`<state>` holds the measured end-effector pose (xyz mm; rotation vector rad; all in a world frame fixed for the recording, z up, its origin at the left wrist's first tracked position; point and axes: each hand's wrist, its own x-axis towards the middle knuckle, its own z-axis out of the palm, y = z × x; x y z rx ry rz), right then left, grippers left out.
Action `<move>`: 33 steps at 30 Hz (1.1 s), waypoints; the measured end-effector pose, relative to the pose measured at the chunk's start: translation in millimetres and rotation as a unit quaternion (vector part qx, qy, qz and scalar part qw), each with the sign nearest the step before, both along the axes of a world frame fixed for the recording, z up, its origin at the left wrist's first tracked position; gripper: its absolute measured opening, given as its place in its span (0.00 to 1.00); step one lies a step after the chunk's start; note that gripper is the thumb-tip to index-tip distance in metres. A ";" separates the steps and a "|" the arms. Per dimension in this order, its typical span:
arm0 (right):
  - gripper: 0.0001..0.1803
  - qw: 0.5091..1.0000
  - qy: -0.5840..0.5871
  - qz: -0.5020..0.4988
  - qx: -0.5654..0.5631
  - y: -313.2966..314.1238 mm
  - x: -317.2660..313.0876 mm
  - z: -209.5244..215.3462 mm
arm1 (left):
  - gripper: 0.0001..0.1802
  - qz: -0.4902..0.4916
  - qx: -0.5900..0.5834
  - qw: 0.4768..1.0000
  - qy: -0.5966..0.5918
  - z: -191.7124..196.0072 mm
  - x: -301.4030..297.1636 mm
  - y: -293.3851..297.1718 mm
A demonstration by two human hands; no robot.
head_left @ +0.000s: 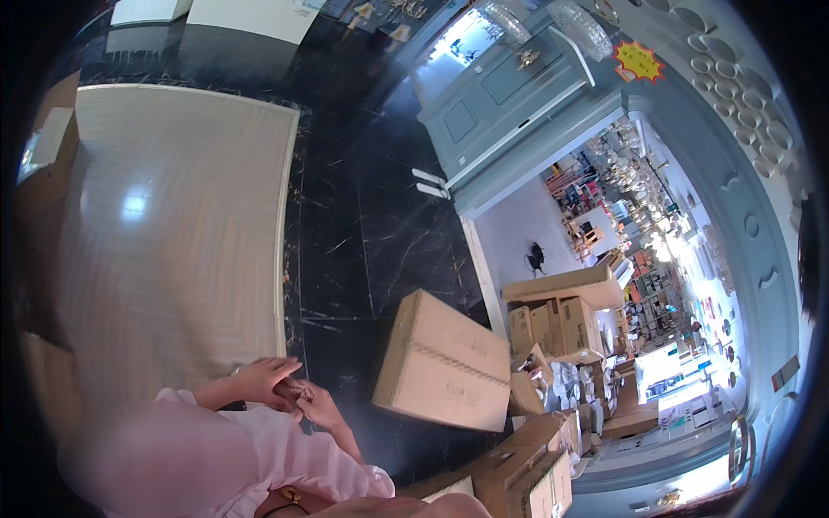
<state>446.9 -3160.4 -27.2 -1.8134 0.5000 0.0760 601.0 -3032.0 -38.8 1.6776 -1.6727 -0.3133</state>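
Meeting: left fingers [285, 367], right fingers [303, 394] | contents: cannot tell | cardboard box [445, 364]: apart, rightward

- Toward half past seven, the left hand [263, 378] is brought together with the right hand [314, 404]; whether anything is held between them cannot be told.
- Pink sleeves [345, 462] are worn on the arms.
- At nine o'clock, a pale herringbone panel [173, 224] is bordered by dark marble floor [332, 216].
- Near half past five, a large taped carton [445, 363] is set on the marble.
- Toward four, smaller cartons [574, 328] are topped by a long flat box [561, 285].
- At one, a grey-blue door [492, 104] is seen.
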 end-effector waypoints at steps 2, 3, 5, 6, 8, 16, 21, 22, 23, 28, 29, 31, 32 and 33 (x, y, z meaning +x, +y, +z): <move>0.22 0.998 -0.055 -0.004 0.001 -36.6 30.5 -14.7 | 0.36 -0.028 0.144 0.988 0.037 4.2 42.9 -30.2; 0.22 0.996 -0.092 -0.005 -0.008 -52.0 47.1 -11.6 | 0.34 -0.043 0.217 0.974 0.054 6.4 64.6 -45.3; 0.20 0.994 -0.094 -0.030 -0.044 -77.4 72.9 -4.0 | 0.27 -0.017 0.210 0.977 0.032 0.9 96.8 -71.8; 0.20 0.993 -0.094 -0.043 -0.062 -91.4 84.1 -1.1 | 0.25 -0.022 0.179 0.982 0.051 -0.6 109.9 -87.3; 0.18 0.980 -0.126 -0.129 0.087 -120.0 90.7 -25.6 | 0.21 -0.028 0.117 0.989 0.090 9.3 129.8 -118.4; 0.20 0.938 -0.120 -0.284 -0.157 -231.5 140.4 -77.6 | 0.11 0.025 0.017 0.994 0.102 20.1 167.7 -288.3; 0.16 0.715 -0.086 -0.545 0.429 -364.0 129.6 -272.9 | 0.06 -0.015 -0.028 0.985 0.167 74.0 170.6 -417.6; 0.18 0.646 -0.052 -0.577 0.497 -376.4 166.6 -206.9 | 0.07 -0.016 -0.022 0.993 0.116 62.4 180.4 -440.4; 0.20 0.560 -0.023 -0.621 0.548 -386.5 199.1 -125.8 | 0.08 -0.023 -0.009 0.994 0.108 47.2 185.1 -469.0; 0.18 0.680 -0.471 -0.256 0.500 -505.8 225.9 -103.3 | 0.12 -0.156 0.029 0.987 -0.002 31.3 184.9 -590.5; 0.18 0.737 -0.427 -0.284 0.440 -528.2 226.4 -101.3 | 0.12 -0.169 0.008 0.985 -0.013 36.9 188.1 -610.4; 0.19 0.804 -0.376 -0.302 0.348 -563.4 230.2 -102.9 | 0.13 -0.150 -0.048 0.986 0.057 25.1 192.9 -648.5; 0.20 0.827 -0.363 -0.304 0.304 -580.1 233.5 -105.5 | 0.14 -0.128 -0.035 0.988 0.079 21.4 201.0 -666.3; 0.21 0.847 -0.356 -0.300 0.257 -597.0 237.2 -108.8 | 0.14 -0.106 -0.022 0.989 0.101 19.2 210.8 -685.1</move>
